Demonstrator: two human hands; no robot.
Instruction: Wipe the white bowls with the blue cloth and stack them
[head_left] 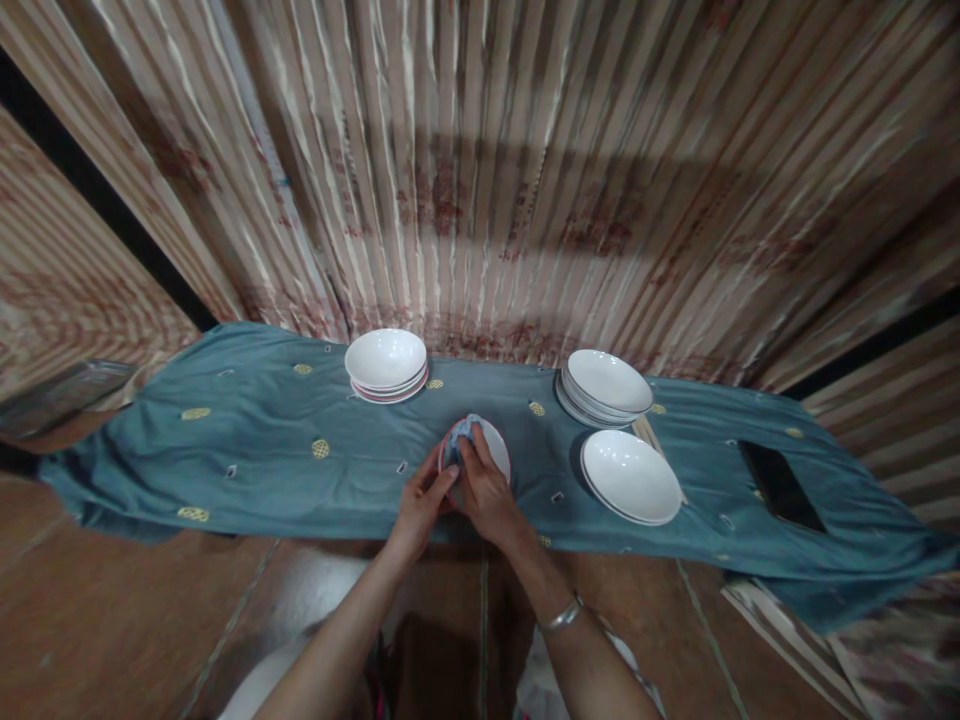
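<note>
Where the two forearms meet at the table's near edge, a metal bracelet (564, 612) on the right wrist; beyond it, two hands at one dish.

Left hand (420, 503): closed on the near left side of the bowl, thumb lying over the rim; the fingers beneath are mostly hidden.

Right hand (487, 492): fingers bent and gathered on the blue cloth (463, 428), pressing it into the bowl; how tightly cannot be told.

Bowl (497, 450): one, white, red-edged, at the table's near middle; whether raised or resting cannot be told. Probably glazed ceramic: stiff, fairly light, smooth enough to slip, apt to chip. Best taken by rim and underside together, thumb above, fingers below. Cloth soft and limp, likely best bunched under the fingertips.

Near right: white bowls (631, 475), nested; dark phone (781, 485), lying flat, farther right.

Far right: stack of dark-rimmed bowls (609, 383).

Far left: stack of white bowls (386, 358), some edged red.

Behind all: patterned curtain (480, 190).
</note>
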